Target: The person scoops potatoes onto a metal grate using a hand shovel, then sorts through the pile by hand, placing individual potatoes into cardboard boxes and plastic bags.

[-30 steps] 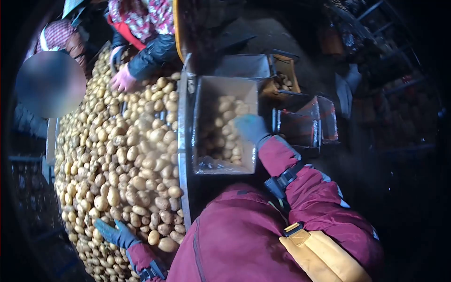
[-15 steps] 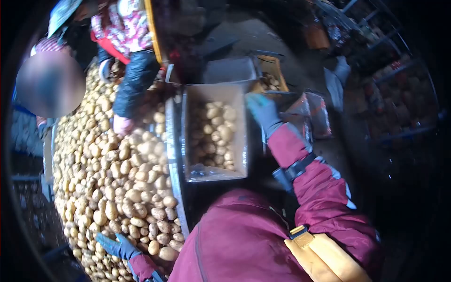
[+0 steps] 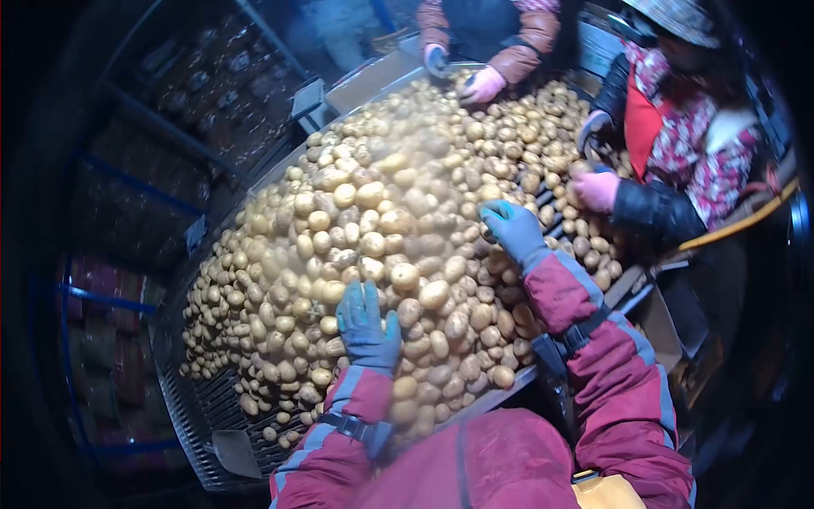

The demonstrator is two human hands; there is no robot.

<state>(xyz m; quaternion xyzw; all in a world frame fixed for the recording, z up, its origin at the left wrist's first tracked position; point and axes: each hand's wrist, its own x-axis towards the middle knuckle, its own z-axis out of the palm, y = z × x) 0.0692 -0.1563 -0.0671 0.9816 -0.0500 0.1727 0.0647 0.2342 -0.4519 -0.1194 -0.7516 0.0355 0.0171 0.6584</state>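
Note:
A broad heap of potatoes (image 3: pixel 405 276) covers the slatted sorting table in front of me. My left hand (image 3: pixel 369 331), in a blue-grey glove, lies over the near part of the heap with its fingers stretched out; nothing is held in it. Further to the right, my right hand (image 3: pixel 515 231) wears the same kind of glove. Its fingers are curled down around a dark, rounded potato, mostly hidden under the fingertips, above bare slats and loose potatoes.
Across the heap, a co-worker's pink-gloved hand (image 3: pixel 483 85) touches potatoes. Another person at the right reaches in with a pink glove (image 3: pixel 596 191). The dark slatted table (image 3: pixel 199 407) shows at lower left, with a flat pale piece (image 3: pixel 236 453) on it. A yellow bar (image 3: pixel 742 216) runs at right.
My view has swung left, from the carton of potatoes to the heap. My right hand has moved from beside the carton onto the potatoes. My left hand still lies open on the heap.

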